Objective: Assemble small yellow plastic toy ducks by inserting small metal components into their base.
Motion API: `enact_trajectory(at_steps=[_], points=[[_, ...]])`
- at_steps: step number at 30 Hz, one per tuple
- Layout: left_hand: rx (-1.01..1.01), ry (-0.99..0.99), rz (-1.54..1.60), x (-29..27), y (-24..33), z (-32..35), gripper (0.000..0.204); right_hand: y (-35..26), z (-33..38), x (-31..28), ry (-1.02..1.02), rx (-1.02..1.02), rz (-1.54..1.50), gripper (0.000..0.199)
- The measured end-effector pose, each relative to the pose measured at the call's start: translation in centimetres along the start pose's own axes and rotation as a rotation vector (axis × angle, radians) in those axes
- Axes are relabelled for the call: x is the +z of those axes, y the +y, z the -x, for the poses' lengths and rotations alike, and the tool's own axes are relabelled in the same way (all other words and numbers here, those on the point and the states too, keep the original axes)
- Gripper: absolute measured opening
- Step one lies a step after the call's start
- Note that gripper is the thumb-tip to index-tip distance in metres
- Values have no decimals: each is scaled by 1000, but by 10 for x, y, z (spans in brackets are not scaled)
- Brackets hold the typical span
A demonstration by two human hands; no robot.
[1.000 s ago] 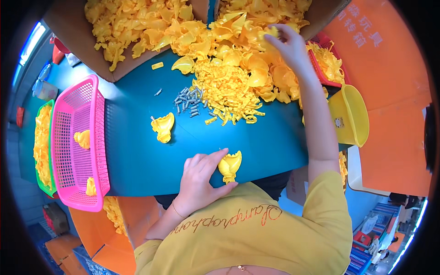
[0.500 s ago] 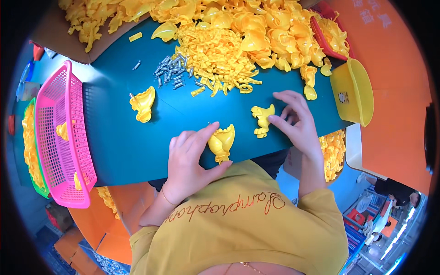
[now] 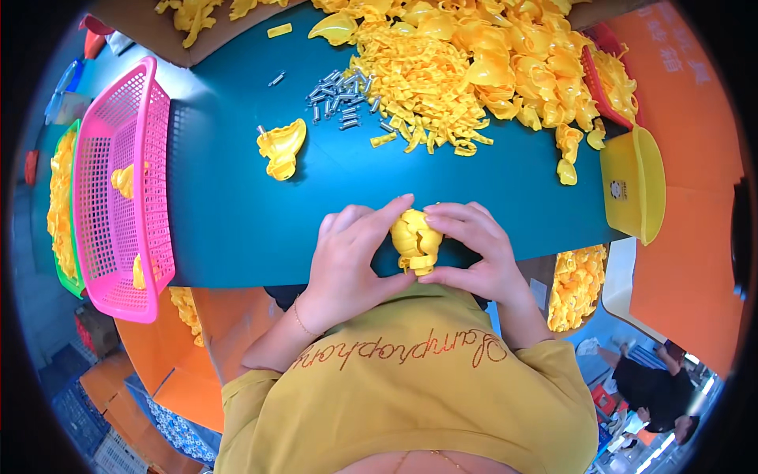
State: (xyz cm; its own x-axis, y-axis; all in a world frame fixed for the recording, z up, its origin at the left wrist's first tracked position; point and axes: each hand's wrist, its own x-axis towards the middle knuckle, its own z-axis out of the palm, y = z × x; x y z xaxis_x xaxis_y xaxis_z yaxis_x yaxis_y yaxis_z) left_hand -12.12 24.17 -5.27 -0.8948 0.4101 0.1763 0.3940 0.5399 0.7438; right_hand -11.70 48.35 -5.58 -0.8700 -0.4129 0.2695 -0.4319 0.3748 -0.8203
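Both my hands meet at the near edge of the teal table (image 3: 237, 213). My left hand (image 3: 347, 257) and my right hand (image 3: 474, 249) together grip a yellow plastic toy piece (image 3: 416, 239), pressed between the fingers of both. Another yellow toy piece (image 3: 280, 148) lies alone on the table to the left, further out. A small heap of grey metal screws (image 3: 339, 91) sits beyond it, beside a large pile of yellow plastic parts (image 3: 474, 71) across the far side.
A pink mesh basket (image 3: 118, 237) holding a few yellow pieces stands at the table's left end, with a green basket (image 3: 57, 197) of yellow parts behind it. A yellow bowl (image 3: 632, 189) sits at the right edge. Another person (image 3: 655, 387) is at lower right.
My right hand came back from the far pile with a yellow piece. Both hands have since brought their two pieces together at the table's near edge.
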Motion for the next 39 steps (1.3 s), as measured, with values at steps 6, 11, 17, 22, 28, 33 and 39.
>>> enact_trajectory(at_steps=[6, 11, 17, 22, 28, 33, 39], points=[[23, 23, 30, 0, -2, 1, 87, -7, -2, 2, -62, -17, 146, 75], [3, 0, 14, 0, -3, 2, 89, -7, 3, 4, -17, -12, 145, 74], [38, 34, 53, 0, -4, 2, 88, -9, 1, 2, -72, 12, 186, 73], [25, 40, 43, 2, -5, 2, 89, -18, -1, 2, -96, 90, 216, 73], [28, 45, 47, 2, -5, 1, 89, -12, 3, 2, -84, 142, 101, 71], [35, 54, 31, 3, -5, 2, 91, -7, 9, -6, 110, 161, 75, 73], [4, 47, 53, 0, -2, 1, 92, -11, -5, -15, 192, 183, 572, 75]])
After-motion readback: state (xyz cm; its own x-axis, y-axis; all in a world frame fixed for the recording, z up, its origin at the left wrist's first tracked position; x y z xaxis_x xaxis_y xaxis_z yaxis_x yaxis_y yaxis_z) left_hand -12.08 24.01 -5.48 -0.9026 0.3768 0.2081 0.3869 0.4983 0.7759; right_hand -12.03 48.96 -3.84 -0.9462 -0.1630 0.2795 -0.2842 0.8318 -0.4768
